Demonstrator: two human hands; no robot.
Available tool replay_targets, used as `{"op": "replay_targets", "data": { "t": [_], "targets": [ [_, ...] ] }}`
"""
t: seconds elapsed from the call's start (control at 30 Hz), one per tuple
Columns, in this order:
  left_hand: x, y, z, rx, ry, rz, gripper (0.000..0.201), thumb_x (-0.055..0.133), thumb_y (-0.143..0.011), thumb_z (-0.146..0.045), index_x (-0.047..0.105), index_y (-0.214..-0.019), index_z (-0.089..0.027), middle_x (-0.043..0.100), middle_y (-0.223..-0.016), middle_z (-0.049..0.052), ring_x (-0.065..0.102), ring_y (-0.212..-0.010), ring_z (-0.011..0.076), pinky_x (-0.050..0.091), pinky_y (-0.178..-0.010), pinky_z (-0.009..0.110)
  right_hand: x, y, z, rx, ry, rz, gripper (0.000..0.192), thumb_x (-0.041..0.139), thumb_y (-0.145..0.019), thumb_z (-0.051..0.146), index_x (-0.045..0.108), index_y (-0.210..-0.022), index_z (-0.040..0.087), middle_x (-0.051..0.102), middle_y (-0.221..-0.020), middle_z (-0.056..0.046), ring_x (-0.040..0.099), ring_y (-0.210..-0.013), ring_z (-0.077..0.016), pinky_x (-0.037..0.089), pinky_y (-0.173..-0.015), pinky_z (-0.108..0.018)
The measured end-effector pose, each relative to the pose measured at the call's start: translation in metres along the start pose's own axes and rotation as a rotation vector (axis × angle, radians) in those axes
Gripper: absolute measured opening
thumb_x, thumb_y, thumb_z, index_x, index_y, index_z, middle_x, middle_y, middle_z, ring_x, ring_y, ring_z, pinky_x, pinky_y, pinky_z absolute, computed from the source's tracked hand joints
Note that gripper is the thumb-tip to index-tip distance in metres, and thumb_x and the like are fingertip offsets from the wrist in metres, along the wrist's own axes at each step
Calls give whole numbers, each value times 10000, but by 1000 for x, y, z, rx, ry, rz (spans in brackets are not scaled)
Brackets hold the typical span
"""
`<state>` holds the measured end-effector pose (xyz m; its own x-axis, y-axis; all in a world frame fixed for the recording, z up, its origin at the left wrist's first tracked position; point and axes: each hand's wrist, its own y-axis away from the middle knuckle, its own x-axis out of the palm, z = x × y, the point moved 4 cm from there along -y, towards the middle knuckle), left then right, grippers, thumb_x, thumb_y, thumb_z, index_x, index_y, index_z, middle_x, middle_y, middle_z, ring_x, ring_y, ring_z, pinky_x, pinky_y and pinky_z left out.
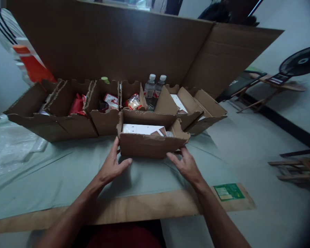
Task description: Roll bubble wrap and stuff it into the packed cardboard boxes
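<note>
- Head view: my left hand (113, 166) and right hand (185, 164) rest spread, fingers loose, against the near corners of a small cardboard box (151, 137) on the counter (67, 179).
- Between both grips, the box holds white packets (142, 129).
- Beyond it, two water bottles (153, 90) stand among more cartons.

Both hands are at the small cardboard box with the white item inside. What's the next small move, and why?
Probably close both hands on the small cardboard box before moving it. The left hand touches its left corner and the right hand sits at its lower right edge, both with fingers spread open, so neither grips yet. The white item lies loose inside, so keep the box level.
</note>
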<state>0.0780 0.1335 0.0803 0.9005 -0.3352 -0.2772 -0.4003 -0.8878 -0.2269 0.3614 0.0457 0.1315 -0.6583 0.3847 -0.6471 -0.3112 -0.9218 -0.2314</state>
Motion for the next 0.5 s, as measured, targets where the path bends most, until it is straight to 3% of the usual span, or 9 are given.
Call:
{"op": "replay_targets", "data": {
  "t": [0.07,0.13,0.23,0.3,0.4,0.5],
  "targets": [
    [8,11,1,7,5,-8,946,674,-879,-478,156,-1635,-241,328,-1660,201,397,-1502,373,430,-1169,577,10,10,-1,45,21,-36,397,591,-880,527,613,-1077,183,743,-930,-105,701,-800,-247,550,-653,-351],
    [2,44,2,-21,-24,-37,908,674,-891,-465,185,-1628,-260,369,-1640,189,444,-1473,365,450,-1160,559,14,27,8,52,37,-64,340,581,-900,510,617,-1018,193,733,-862,-88,687,-744,-240,534,-615,-339],
    [-33,100,-1,-169,-74,-129,813,686,-897,-463,292,-1588,-294,484,-1553,167,571,-1357,352,534,-1083,513,27,48,41,-72,-2,-49,229,600,-912,443,632,-920,216,719,-835,-69,682,-749,-232,556,-674,-344],
    [-66,117,-11,-237,-53,-288,774,700,-892,-453,337,-1560,-310,482,-1554,138,568,-1355,341,538,-1082,482,43,45,70,-203,-54,17,187,616,-911,396,657,-969,224,721,-894,-68,682,-812,-234,568,-747,-357],
    [-89,101,-33,-181,-6,-467,805,755,-841,-426,366,-1533,-291,487,-1546,115,560,-1348,322,491,-1132,483,56,19,95,-290,-122,70,242,632,-891,398,666,-1054,223,723,-993,-82,677,-872,-245,567,-787,-381],
    [-64,76,-42,-116,26,-390,854,768,-817,-425,345,-1543,-268,511,-1520,130,616,-1265,305,520,-1092,479,39,3,84,-166,-101,-61,287,647,-845,447,653,-988,198,725,-915,-92,670,-786,-251,555,-698,-380]
  ]
}}
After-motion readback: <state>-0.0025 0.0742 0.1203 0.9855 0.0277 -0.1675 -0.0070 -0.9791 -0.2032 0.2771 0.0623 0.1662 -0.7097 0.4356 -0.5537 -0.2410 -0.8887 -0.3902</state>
